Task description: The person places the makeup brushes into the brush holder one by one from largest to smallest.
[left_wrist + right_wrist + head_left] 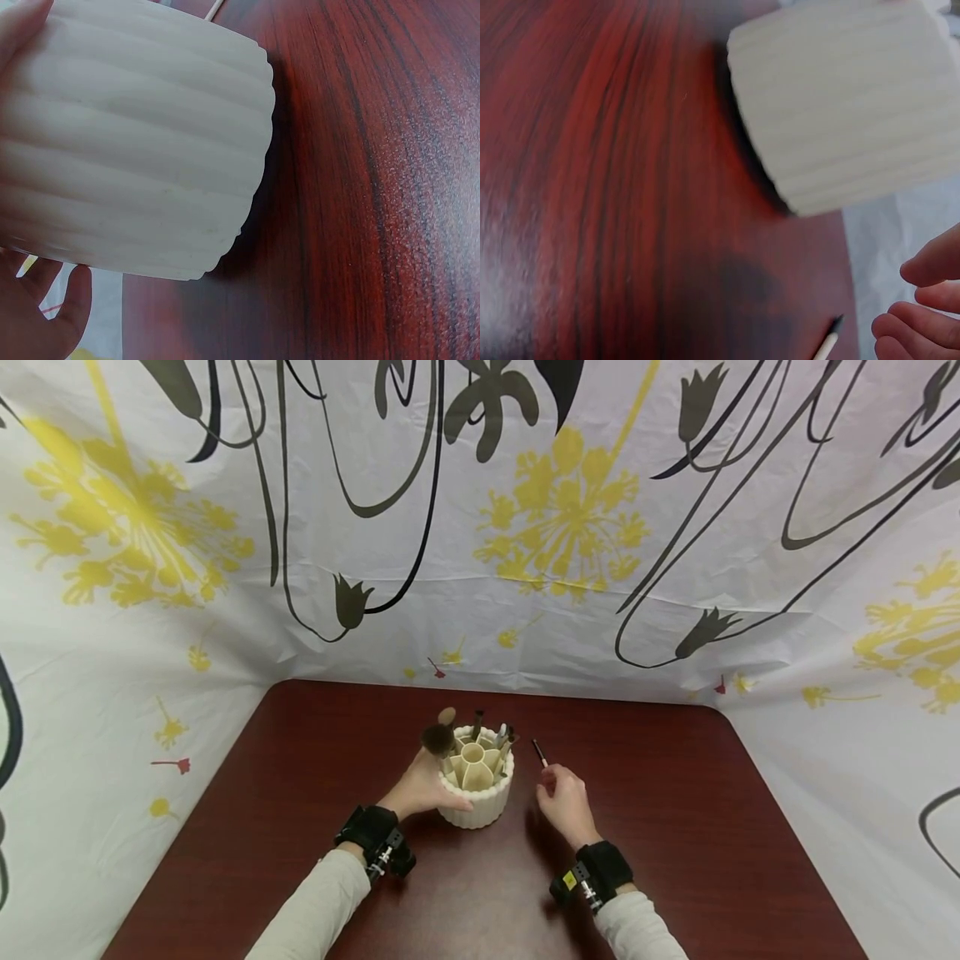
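A cream, ribbed makeup brush holder (476, 812) with inner compartments stands on the table in the head view. My left hand (422, 789) grips its left side, thumb across the front; in the left wrist view, fingers (73, 304) show on the other side. A large dark fluffy makeup brush (437, 740) and several slimmer brushes stand in its outer compartments. To the right, a thin dark-tipped makeup brush (539, 752) shows just beyond my right hand (564, 797). The right wrist view shows this brush (829, 339) apart from my loosely bent fingers (922, 330).
The dark red wood table (360, 893) has rounded back corners. White cloth (420, 560) with yellow and grey flower prints hangs behind it and at both sides. Each wrist wears a black strap with a camera.
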Demonstrator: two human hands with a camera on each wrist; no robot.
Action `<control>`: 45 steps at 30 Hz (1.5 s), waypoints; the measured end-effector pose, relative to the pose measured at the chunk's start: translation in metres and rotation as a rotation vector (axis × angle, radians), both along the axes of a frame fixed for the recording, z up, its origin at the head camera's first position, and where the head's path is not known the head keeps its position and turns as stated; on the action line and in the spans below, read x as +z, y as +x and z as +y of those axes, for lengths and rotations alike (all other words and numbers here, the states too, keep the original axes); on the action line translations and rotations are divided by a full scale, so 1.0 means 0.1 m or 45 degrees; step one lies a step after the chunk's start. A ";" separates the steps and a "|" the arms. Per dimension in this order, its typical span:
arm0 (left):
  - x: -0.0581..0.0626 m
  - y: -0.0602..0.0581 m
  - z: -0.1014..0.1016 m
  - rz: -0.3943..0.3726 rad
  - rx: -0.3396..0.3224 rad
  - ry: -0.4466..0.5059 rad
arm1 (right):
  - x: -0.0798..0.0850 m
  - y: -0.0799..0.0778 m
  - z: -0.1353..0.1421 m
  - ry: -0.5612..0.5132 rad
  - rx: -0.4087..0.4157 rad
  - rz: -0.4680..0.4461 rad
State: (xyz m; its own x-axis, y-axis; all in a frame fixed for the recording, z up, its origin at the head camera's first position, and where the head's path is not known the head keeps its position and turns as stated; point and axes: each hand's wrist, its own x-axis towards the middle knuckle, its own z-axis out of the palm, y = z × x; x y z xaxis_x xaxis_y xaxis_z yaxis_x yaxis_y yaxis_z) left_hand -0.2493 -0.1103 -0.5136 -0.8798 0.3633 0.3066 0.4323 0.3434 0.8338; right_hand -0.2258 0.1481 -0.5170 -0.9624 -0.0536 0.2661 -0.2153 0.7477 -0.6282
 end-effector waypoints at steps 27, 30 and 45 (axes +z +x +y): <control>-0.01 -0.01 0.01 0.036 -0.003 0.019 | -0.42 -0.17 0.22 0.218 -0.149 -0.077; -0.03 -0.02 0.01 0.033 0.003 0.018 | -0.44 -0.19 0.21 0.240 -0.151 -0.055; 0.32 0.20 0.02 0.051 -0.029 0.048 | -0.45 -0.17 0.18 0.307 -0.155 -0.065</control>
